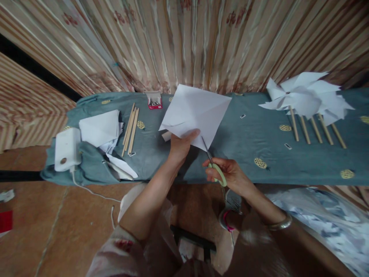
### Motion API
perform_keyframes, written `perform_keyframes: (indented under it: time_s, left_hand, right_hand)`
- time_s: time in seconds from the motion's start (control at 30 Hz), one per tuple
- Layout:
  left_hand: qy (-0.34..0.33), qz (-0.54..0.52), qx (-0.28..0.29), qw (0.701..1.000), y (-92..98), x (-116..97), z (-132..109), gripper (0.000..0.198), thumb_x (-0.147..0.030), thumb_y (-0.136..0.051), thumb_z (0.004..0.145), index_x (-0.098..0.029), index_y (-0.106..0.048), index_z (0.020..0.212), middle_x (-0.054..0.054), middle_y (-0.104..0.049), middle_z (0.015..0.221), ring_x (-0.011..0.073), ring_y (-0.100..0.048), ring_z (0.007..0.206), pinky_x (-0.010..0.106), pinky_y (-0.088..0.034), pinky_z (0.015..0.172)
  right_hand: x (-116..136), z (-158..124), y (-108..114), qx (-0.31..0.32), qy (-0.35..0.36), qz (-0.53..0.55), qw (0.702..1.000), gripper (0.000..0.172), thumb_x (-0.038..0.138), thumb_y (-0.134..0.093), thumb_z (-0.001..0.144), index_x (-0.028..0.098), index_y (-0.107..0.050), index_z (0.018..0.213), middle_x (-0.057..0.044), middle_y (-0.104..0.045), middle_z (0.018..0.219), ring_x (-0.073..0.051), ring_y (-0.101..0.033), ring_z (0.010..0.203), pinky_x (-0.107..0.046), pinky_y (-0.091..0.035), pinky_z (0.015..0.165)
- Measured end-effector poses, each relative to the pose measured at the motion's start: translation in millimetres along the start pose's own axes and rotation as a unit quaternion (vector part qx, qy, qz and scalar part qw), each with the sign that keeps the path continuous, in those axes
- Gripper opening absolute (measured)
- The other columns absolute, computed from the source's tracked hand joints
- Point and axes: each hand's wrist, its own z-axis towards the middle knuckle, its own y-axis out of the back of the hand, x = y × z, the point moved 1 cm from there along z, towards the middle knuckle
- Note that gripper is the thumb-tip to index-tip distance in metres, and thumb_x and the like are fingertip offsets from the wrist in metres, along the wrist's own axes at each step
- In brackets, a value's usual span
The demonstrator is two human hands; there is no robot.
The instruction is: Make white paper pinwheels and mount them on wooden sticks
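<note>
A square sheet of white paper [198, 105] is held up over the cloth-covered table, one corner pointing toward me. My left hand [183, 145] grips its near left edge, thumb on top and fingers hidden beneath. A slit shows in the paper near its left corner. My right hand [226, 173] is closed around the light green handles of a pair of scissors [218, 174]. The scissor blades lie at the paper's near corner, one blade visible on top of the sheet. A small beige piece [166, 135] sticks out under the paper's left side.
Several paper pinwheels [305, 96] on wooden sticks lie at the right. Left of the paper are loose wooden sticks [131, 129], a small red box [155, 100] of metal pins, folded white paper [100, 127] and a white corded device [67, 149]. Pleated curtains [184, 42] hang behind the table.
</note>
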Motion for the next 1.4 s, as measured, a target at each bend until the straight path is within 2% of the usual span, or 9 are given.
perform_keyframes:
  time_s: [0.13, 0.33, 0.5, 0.9, 1.07, 1.4]
  left_hand:
    - [0.006, 0.002, -0.002, 1.0, -0.3, 2.5, -0.8, 0.038, -0.025, -0.085, 0.055, -0.014, -0.07, 0.088, 0.007, -0.075, 0.087, 0.0213, -0.069, 0.081, 0.035, -0.055, 0.08]
    - [-0.005, 0.014, -0.003, 1.0, 0.2, 0.3, -0.3, 0.044, -0.025, -0.084, 0.055, -0.014, -0.07, 0.096, 0.006, -0.075, 0.089, 0.0195, -0.069, 0.081, 0.034, -0.054, 0.081]
    - [-0.002, 0.018, -0.001, 1.0, 0.3, 0.4, -0.2, 0.04, -0.026, -0.083, 0.055, -0.015, -0.07, 0.091, 0.005, -0.075, 0.088, 0.0186, -0.068, 0.08, 0.032, -0.054, 0.081]
    - [0.006, 0.031, 0.028, 0.999, -0.6, 0.0, -5.1, 0.051, -0.027, -0.08, 0.06, -0.016, -0.067, 0.108, 0.007, -0.075, 0.096, 0.0222, -0.069, 0.09, 0.038, -0.052, 0.089]
    - [0.017, 0.027, 0.032, 0.999, 1.3, -1.1, -6.6, 0.044, -0.025, -0.078, 0.061, -0.018, -0.066, 0.103, 0.004, -0.074, 0.09, 0.0213, -0.068, 0.085, 0.037, -0.052, 0.086]
    - [0.019, 0.04, 0.023, 0.999, 2.6, 0.6, -5.4, 0.049, -0.024, -0.08, 0.054, -0.018, -0.067, 0.101, 0.005, -0.074, 0.086, 0.0216, -0.068, 0.08, 0.035, -0.053, 0.078]
  right_hand:
    - [0.4, 0.4, -0.7, -0.007, 0.001, 0.007, 1.0, 0.045, 0.055, -0.085, 0.055, 0.019, -0.069, 0.077, 0.003, -0.061, 0.055, -0.01, -0.058, 0.051, -0.023, -0.049, 0.049]
    - [-1.8, 1.6, -1.3, -0.012, -0.008, 0.022, 1.0, 0.042, 0.05, -0.087, 0.054, 0.019, -0.07, 0.076, 0.004, -0.06, 0.053, -0.01, -0.057, 0.049, -0.022, -0.048, 0.047]
    - [-2.2, 1.7, -1.9, -0.021, -0.02, 0.03, 0.999, 0.042, 0.049, -0.088, 0.051, 0.019, -0.069, 0.073, 0.004, -0.061, 0.051, -0.01, -0.057, 0.047, -0.021, -0.046, 0.046]
    - [-3.4, 2.3, -0.1, -0.026, -0.003, 0.001, 1.0, 0.044, 0.052, -0.085, 0.056, 0.018, -0.07, 0.079, 0.002, -0.061, 0.055, -0.012, -0.058, 0.052, -0.025, -0.049, 0.05]
    - [-2.3, 2.0, -1.2, -0.025, 0.004, 0.008, 1.0, 0.042, 0.053, -0.084, 0.057, 0.019, -0.068, 0.076, 0.003, -0.061, 0.054, -0.011, -0.057, 0.05, -0.024, -0.048, 0.048]
    - [0.7, 1.4, -1.5, -0.031, -0.013, 0.015, 0.999, 0.041, 0.048, -0.086, 0.053, 0.018, -0.067, 0.074, 0.003, -0.061, 0.053, -0.01, -0.056, 0.048, -0.023, -0.046, 0.047]
